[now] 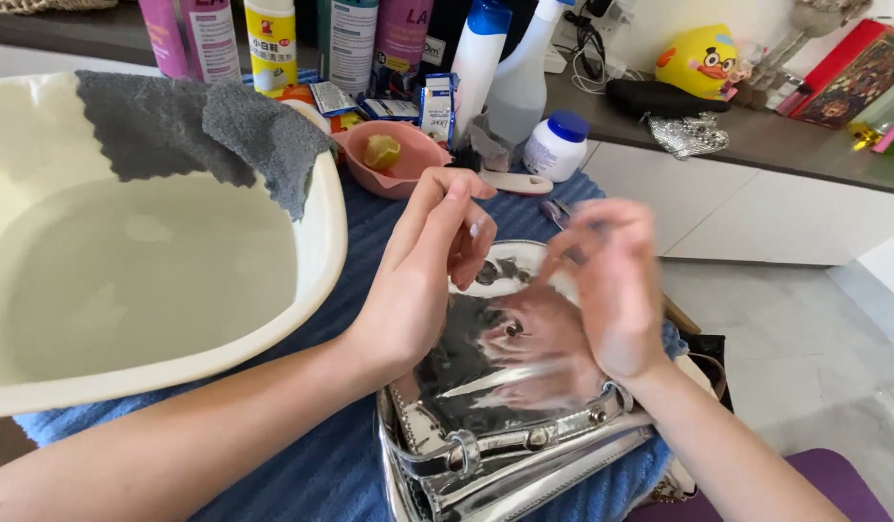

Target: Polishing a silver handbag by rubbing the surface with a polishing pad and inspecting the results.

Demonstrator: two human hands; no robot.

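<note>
A shiny silver handbag [505, 425] lies flat on a blue towel [369, 232], its strap and studs toward me. My left hand [423, 275] hovers over the bag's upper left part, fingers curled loosely with nothing seen in them. Over the bag's right side is my right hand [611, 285], blurred by motion, with its fingers spread and nothing in it. Both hands are reflected in the bag's mirror-like surface.
A cream basin [321, 242] of water sits at left with a grey cloth [205, 130] draped over its rim. Behind are a pink bowl [413, 164] with a yellowish lump, bottles, a white jar [555, 145] and small packets. A counter and tiled floor lie to the right.
</note>
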